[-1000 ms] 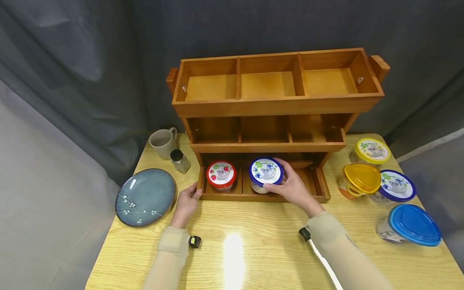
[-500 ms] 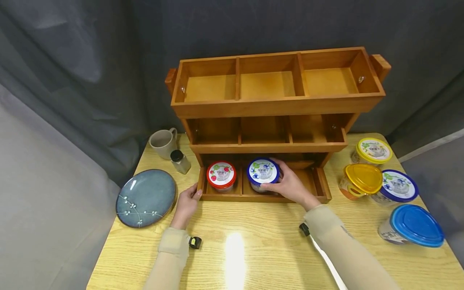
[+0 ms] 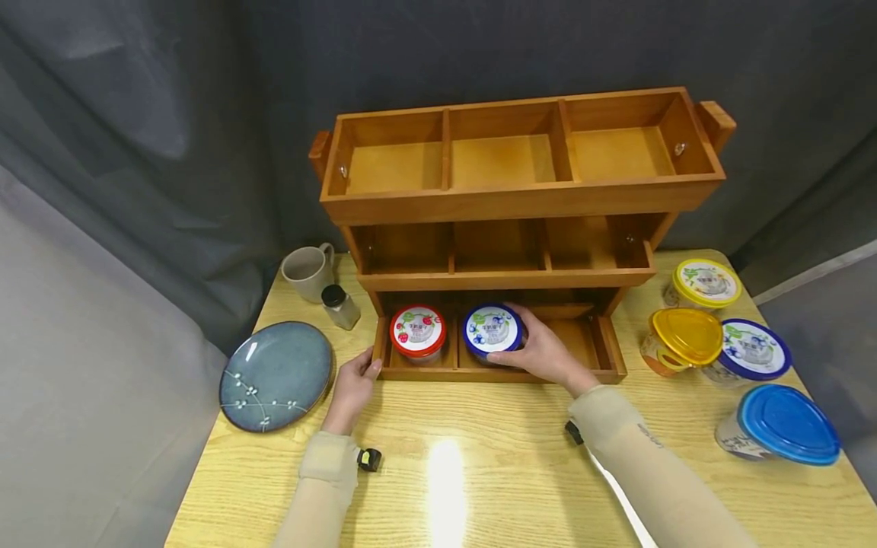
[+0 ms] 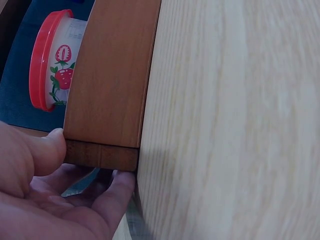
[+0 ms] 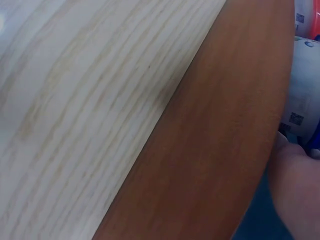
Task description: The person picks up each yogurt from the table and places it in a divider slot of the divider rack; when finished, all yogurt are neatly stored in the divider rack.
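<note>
A tiered wooden storage box stands at the back of the table, its tiers divided into compartments. My left hand holds the front left corner of the bottom tray; in the left wrist view the thumb lies at the corner's top edge, with fingers around the end. A red-lidded tub with strawberry pictures sits in the tray's left compartment. To its right, my right hand grips a blue-lidded tub low in the compartment beside it. The tray's front wall hides much of that tub's side.
On the left are a blue-grey plate, a mug and a black-capped jar. Along the right edge stand a yellow-lidded tub, an orange-lidded cup, another blue-lidded tub and a bright-blue-lidded container.
My right hand has moved the blue-lidded tub leftward and lower into the tray, closer to the red-lidded one. My left hand stays at the tray corner.
</note>
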{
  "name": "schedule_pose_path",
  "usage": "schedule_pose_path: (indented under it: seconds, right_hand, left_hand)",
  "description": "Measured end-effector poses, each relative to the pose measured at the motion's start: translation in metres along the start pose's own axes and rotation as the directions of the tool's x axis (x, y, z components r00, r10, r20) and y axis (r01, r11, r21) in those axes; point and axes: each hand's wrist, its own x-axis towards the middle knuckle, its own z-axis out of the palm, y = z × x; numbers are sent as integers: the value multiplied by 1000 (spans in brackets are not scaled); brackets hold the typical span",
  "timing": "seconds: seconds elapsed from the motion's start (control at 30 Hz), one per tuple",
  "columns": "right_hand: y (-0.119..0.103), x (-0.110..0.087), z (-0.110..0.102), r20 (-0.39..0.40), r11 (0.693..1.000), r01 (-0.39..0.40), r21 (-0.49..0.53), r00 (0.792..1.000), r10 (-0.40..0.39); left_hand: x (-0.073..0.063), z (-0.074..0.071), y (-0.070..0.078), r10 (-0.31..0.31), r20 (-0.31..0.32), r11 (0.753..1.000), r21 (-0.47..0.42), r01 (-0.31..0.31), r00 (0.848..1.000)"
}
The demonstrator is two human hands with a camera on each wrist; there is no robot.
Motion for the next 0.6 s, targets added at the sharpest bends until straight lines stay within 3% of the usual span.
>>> schedule_pose_path:
  seconds: [0.13, 0.6]
  right_hand:
    - [-1, -1, 1, -14, 991, 31, -127, 999, -33]
    - [-4, -7, 1, -58, 963, 20, -268, 998, -37]
  left_hand:
    - [0, -1, 0, -4, 6, 1000, -3, 4, 1000]
    - [0, 0, -3, 3, 6, 1000, 3, -3, 1000]
